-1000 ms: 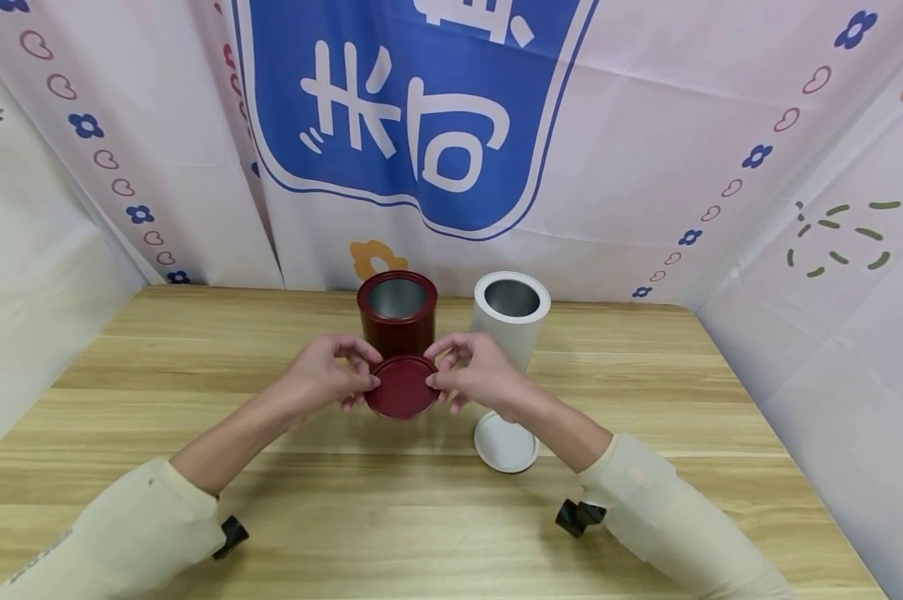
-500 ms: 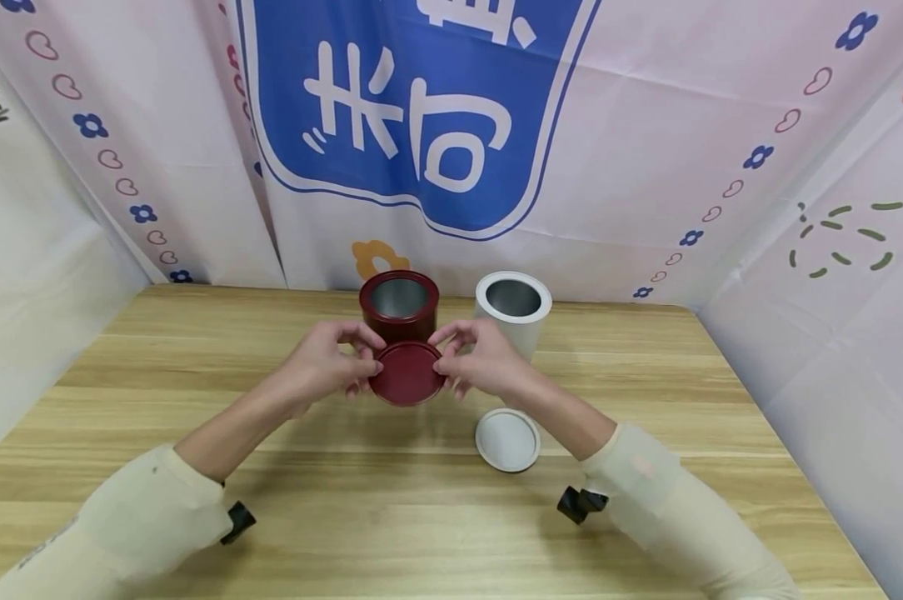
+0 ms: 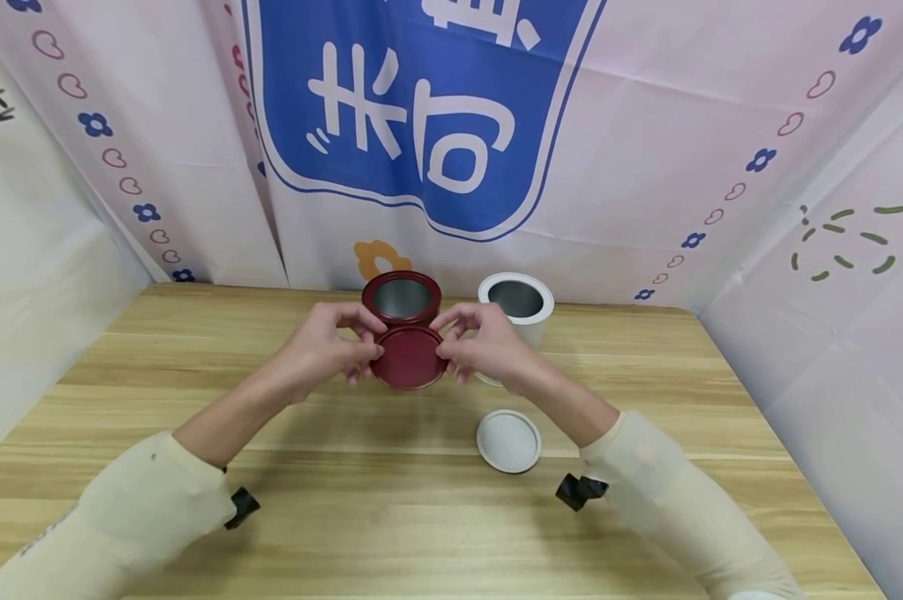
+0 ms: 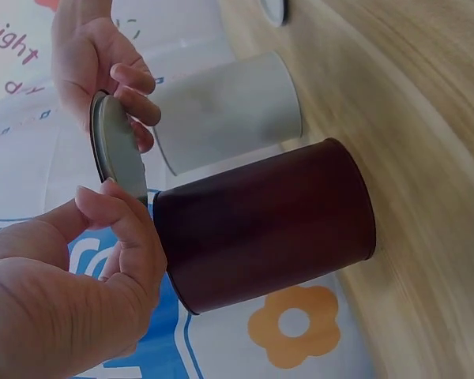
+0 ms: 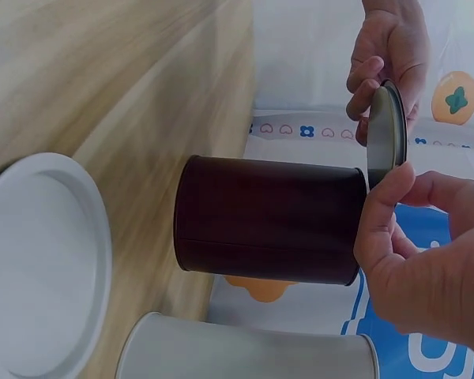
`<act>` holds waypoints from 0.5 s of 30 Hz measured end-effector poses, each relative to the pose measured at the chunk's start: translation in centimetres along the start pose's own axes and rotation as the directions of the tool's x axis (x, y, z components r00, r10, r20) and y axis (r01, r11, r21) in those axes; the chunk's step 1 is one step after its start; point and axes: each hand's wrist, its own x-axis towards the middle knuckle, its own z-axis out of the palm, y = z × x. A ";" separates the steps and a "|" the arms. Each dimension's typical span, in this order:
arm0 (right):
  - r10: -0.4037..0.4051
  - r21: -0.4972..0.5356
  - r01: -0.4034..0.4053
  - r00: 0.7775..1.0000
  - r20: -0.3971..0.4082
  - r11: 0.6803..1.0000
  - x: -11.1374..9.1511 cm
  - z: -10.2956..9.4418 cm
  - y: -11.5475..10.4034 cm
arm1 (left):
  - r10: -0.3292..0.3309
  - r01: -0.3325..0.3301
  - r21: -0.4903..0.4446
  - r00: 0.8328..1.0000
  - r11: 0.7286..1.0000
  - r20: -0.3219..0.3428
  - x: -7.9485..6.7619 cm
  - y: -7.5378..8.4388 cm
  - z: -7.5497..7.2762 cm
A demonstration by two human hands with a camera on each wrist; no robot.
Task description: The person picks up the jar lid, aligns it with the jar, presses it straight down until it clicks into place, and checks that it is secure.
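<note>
Between both hands is a round dark red lid [image 3: 409, 360], pinched at opposite edges. My left hand [image 3: 336, 343] grips its left edge, and my right hand [image 3: 489, 346] grips the right one. Just behind the lid stands an uncovered dark red can [image 4: 265, 225], its grey inside showing in the head view. In both wrist views the lid's silvery underside [image 5: 383, 134] faces the can's mouth, close over the rim. The lid overlaps the can's front wall in the head view.
An uncovered white can [image 3: 530, 329] stands right of the red one, partly behind the right hand. A white lid [image 3: 509, 442] lies on the wooden table [image 3: 391, 525] in front of it. A printed cloth [image 3: 646, 167] hangs behind the table.
Both hands have raised the red lid and brought it toward the red can's mouth, keeping their pinch. The cans and the white lid have stayed in place.
</note>
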 end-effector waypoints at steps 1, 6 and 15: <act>-0.002 -0.002 0.002 1.000 -0.001 1.000 0.1 -0.1 -0.1 | 0.001 -0.001 0.000 1.000 1.000 -0.003 0.1 0.1 0.0; 0.009 -0.005 -0.009 1.000 -0.011 1.000 0.5 -0.3 -0.5 | 0.003 -0.003 0.016 1.000 1.000 -0.017 0.6 0.5 -0.3; 0.007 -0.027 -0.007 1.000 -0.022 1.000 1.1 -0.8 -1.0 | -0.021 0.022 0.043 0.999 0.999 -0.027 1.2 1.3 -0.7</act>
